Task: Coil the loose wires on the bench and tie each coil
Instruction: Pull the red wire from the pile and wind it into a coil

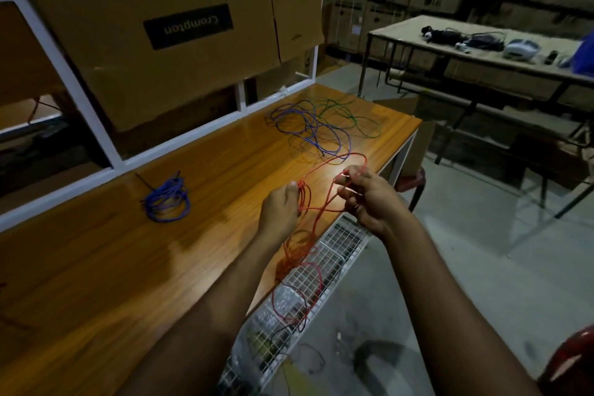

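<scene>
A red wire is gathered into loops above the bench's near edge, its tail hanging over a wire rack where it could snag. The left hand pinches the loops; the right hand, raised alongside, curls round the feeding strand.

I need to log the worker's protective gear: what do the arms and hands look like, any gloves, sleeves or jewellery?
Both forearms are bare as far as the picture shows; no sleeve edge is in view. The left hand and the right hand wear no gloves. No watch, bracelet or ring can be made out, though the light is dim. A pale nail shows on the left thumb.
</scene>
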Action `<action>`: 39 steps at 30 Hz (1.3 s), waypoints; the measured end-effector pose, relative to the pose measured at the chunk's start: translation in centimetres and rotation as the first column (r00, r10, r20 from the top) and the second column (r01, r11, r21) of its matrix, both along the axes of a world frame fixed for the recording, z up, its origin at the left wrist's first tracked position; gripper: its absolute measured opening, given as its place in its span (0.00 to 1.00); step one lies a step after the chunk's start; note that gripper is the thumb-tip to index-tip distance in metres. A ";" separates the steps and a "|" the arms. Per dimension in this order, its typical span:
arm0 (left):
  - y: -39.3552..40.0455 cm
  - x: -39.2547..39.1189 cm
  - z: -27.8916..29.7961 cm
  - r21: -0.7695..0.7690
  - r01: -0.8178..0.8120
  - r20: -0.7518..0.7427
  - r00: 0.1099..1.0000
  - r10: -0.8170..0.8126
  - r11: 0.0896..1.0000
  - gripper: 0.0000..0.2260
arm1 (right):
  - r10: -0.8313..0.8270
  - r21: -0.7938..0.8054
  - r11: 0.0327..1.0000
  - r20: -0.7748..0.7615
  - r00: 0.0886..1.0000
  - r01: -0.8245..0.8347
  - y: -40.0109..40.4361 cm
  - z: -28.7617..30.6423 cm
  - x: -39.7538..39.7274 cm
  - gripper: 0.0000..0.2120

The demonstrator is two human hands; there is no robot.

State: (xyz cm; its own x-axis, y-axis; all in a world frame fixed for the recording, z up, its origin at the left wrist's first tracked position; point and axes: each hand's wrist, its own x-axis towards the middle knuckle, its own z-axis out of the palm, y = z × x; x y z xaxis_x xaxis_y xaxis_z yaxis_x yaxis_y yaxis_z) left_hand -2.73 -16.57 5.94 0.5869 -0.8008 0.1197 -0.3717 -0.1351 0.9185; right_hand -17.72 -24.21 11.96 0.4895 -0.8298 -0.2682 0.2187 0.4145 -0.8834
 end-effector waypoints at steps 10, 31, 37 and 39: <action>0.4 0.2 0.5 -0.007 -0.144 -0.095 0.985 0.143 0.990 0.20 | 0.159 -0.199 0.967 -0.013 0.987 -0.158 0.2 -2.9 -3.5 0.19; 1.6 0.4 4.6 -0.138 0.363 -0.431 0.816 -0.386 0.922 0.17 | -0.582 -0.795 0.547 -0.587 0.563 -0.262 -0.7 -5.9 -7.4 0.07; 2.4 -0.7 4.6 -0.088 0.510 -0.442 0.750 -0.493 0.856 0.18 | -0.447 -0.654 0.743 -0.327 0.833 0.142 -0.5 -4.2 -5.5 0.06; 2.3 -0.8 4.5 -0.072 0.498 -0.395 0.781 -0.483 0.864 0.18 | -0.334 -0.571 0.805 -0.210 0.919 0.162 0.0 -3.1 -4.9 0.06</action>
State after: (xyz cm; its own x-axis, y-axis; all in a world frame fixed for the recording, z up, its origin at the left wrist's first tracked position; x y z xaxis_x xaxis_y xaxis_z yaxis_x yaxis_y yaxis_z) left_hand -3.58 -14.24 10.47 0.1051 -0.9924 -0.0645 -0.0118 -0.0661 0.9977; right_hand -22.65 -24.22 8.84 0.2191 -0.9628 0.1579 -0.0499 -0.1727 -0.9837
